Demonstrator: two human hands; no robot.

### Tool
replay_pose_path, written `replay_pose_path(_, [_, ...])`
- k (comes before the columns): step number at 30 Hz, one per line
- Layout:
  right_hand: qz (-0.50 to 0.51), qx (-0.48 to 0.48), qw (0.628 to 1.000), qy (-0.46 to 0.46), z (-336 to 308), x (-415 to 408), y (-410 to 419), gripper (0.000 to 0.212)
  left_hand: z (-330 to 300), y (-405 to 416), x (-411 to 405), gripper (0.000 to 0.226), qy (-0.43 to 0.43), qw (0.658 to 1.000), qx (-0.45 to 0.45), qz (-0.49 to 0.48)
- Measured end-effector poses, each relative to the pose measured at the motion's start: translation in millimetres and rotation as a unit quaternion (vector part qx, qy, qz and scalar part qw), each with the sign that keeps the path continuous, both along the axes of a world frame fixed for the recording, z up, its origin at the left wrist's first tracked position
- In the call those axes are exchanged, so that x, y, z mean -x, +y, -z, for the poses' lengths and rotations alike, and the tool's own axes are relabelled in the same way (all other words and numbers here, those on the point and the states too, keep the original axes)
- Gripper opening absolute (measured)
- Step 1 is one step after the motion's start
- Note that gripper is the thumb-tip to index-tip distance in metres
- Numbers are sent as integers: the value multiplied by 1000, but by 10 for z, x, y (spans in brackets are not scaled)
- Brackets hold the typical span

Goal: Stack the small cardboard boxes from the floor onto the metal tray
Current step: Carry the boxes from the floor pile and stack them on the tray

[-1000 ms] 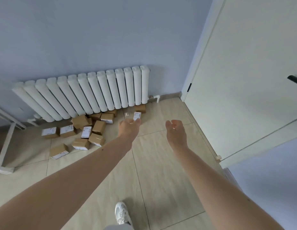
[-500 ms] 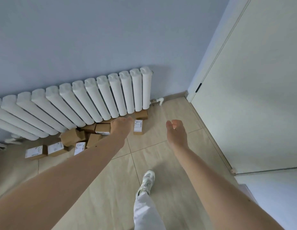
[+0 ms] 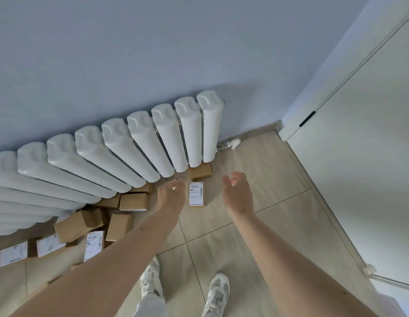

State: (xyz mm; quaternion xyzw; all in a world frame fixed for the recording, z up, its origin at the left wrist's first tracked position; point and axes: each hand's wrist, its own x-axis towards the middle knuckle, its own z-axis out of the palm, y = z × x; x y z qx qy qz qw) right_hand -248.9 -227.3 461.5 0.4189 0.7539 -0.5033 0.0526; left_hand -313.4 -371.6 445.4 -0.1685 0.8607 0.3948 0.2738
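Both white shoes [image 3: 216,296] now stand side by side on the floor tiles, where half a second ago only one showed. The left hand [image 3: 171,196] and right hand [image 3: 239,193], fingers loosely spread and empty, have closed in on either side of the labelled box [image 3: 196,194] just before the radiator [image 3: 121,154]. More cardboard boxes [image 3: 121,226] lie left of it, partly hidden under the radiator and the left forearm. No tray shows.

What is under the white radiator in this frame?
Brown cardboard boxes sit under the white radiator: one below its right end, others tucked under the middle. How far the pile runs back towards the wall is hidden by the radiator.
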Motion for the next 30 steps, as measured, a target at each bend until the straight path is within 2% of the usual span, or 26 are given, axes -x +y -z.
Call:
replay_pose_path(4, [30, 9, 999, -41, 906, 262, -99, 41, 871, 86, 369, 44, -34, 999, -10, 15])
replay_pose_path(8, [17, 6, 997, -79, 2001, 573, -156, 44, 1907, 102, 567, 53, -85, 995, -47, -26])
replay_pose_path(13, [-31, 7, 994, -100, 3258, 906, -167, 50, 3205, 65, 800, 62, -68, 997, -38, -8])
replay_pose_path(19, [-55, 15, 990, -130, 4497, 1065, -39, 61, 4401, 133, 944, 66, -89, 995, -45, 15])
replay_pose_path(23, [-58, 48, 989, -128, 5092, 1183, -67, 69, 4994, 206, 1048, 64, -98, 993, -58, 29])
replay_pose_path(30, [-55, 91, 986, -125, 5564, 1167, -192, 51, 5477, 273, 966, 74, -126, 988, -89, 21])
